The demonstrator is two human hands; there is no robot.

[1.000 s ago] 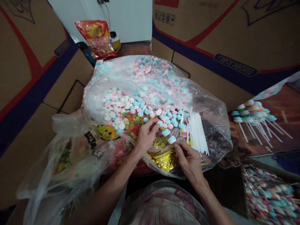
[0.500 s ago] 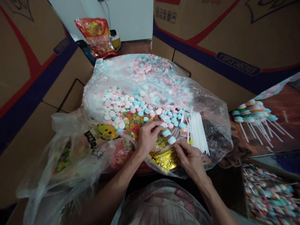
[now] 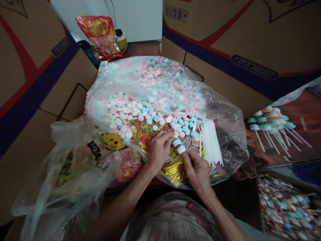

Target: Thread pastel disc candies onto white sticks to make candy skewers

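Observation:
A big clear plastic bag (image 3: 220,110) lies open before me, full of pink, blue and white candy discs (image 3: 130,112) and small coloured ring candies (image 3: 141,132). My left hand (image 3: 159,149) is curled with pinched fingers over the ring candies. My right hand (image 3: 197,167) pinches a white stick carrying stacked blue, white and pink discs (image 3: 178,145). A bundle of white sticks (image 3: 210,140) lies just right of my hands, and gold twist ties (image 3: 173,169) lie beneath them.
Large cardboard boxes stand to the left (image 3: 27,73) and behind right (image 3: 238,43). Finished candy sticks (image 3: 271,122) lie on a wooden surface at right, wrapped ones fill a box (image 3: 288,207) at lower right. A crumpled bag of ring candies (image 3: 82,164) sits at left.
My left hand drew back from the blue and pink discs onto the ring candies and its fingers closed. The right hand and its candy stick shifted slightly left.

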